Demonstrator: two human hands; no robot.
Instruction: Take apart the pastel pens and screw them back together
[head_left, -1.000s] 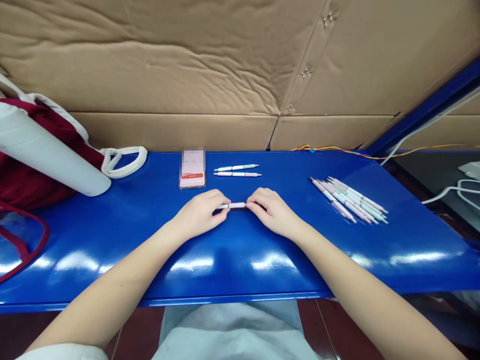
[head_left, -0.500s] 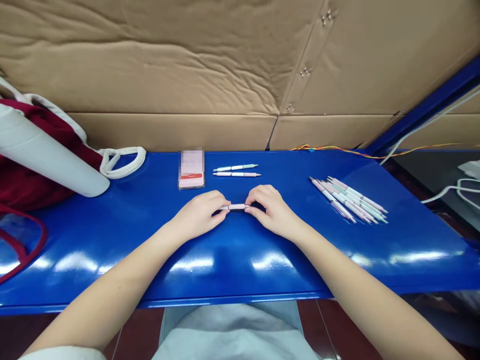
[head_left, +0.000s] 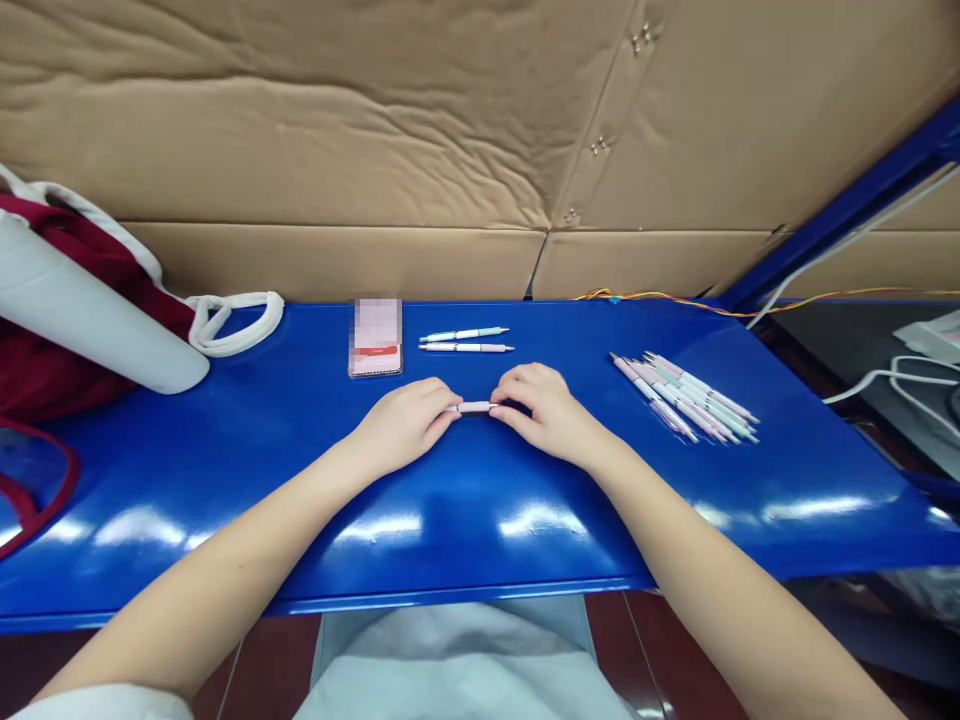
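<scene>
First, cardboard wall (head_left: pixel 337 130): creased brown sheets stand behind everything we see.
Bench (head_left: pixel 465 510): glossy blue, running across our whole view, our forearms lying over its near half.
Red bag (head_left: pixel 45 340): at the far left of the bench, with a white cylinder (head_left: pixel 90 320) lying tilted across it.
Left hand (head_left: pixel 401 425): resting on the bench near the middle, its grip pinched shut on the left end of the pink pen (head_left: pixel 474 407).
Right hand (head_left: pixel 544 415): just opposite, its grip closed on the pen's right end.
Heap of pens (head_left: pixel 686 397): pink and mint ones lying aslant, well to the right of our hands.
Phone (head_left: pixel 375 338): flat on the bench beyond our left hand.
Pair of pens (head_left: pixel 465 341): side by side, just right of the phone.
Pink pen: level between our two hands, close above the bench at its middle.
</scene>
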